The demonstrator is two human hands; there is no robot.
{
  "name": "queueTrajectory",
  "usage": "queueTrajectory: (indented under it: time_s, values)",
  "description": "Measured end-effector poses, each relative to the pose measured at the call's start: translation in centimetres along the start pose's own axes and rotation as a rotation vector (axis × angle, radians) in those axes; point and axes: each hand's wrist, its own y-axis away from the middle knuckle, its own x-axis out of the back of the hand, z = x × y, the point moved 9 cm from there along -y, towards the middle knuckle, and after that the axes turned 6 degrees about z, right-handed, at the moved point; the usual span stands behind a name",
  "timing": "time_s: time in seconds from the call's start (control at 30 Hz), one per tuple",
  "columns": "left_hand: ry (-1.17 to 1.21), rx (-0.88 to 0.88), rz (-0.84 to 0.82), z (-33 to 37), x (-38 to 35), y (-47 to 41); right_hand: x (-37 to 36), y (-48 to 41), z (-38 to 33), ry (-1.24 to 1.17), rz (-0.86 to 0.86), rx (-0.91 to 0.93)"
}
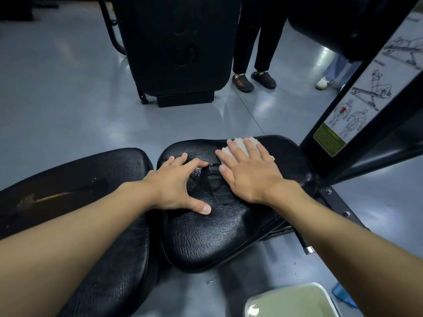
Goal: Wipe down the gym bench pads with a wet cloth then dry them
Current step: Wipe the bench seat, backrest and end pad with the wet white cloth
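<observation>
Grey gym floor [57,99] surrounds two black pads: back pad [91,179] left, seat pad [217,236] right. One pale cloth [239,145] lies at its far edge under the right hand [250,175], fingers [249,147] flat; left hand [176,186] rests splayed beside, holding nothing. Sticker [357,99] writing unreadable.

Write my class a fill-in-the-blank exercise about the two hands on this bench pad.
1. Of the left hand and the right hand, the one pressing the pale cloth is the ___.
2. The left hand rests on the seat pad and holds ___.
3. Between the hands the seat pad glistens because it is ___.
Missing words: right; nothing; wet.
</observation>
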Motion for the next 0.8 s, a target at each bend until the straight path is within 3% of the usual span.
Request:
queueTrajectory:
  time_s: [0.37,0.57,0.8]
  values:
    - [0.023,0.017,0.012,0.2,0.3,0.5,-1.4,11.5,-1.1,-0.007,0.251,0.089]
    - [-0.051,-0.006,0.097,0.3,0.9,2.2,-0.9,8.9,-0.8,-0.033,0.201,0.059]
    - [-0.063,-0.012,0.033,-0.8,0.8,3.0,-0.2,0.1,-0.5,-0.040,0.025,-0.020]
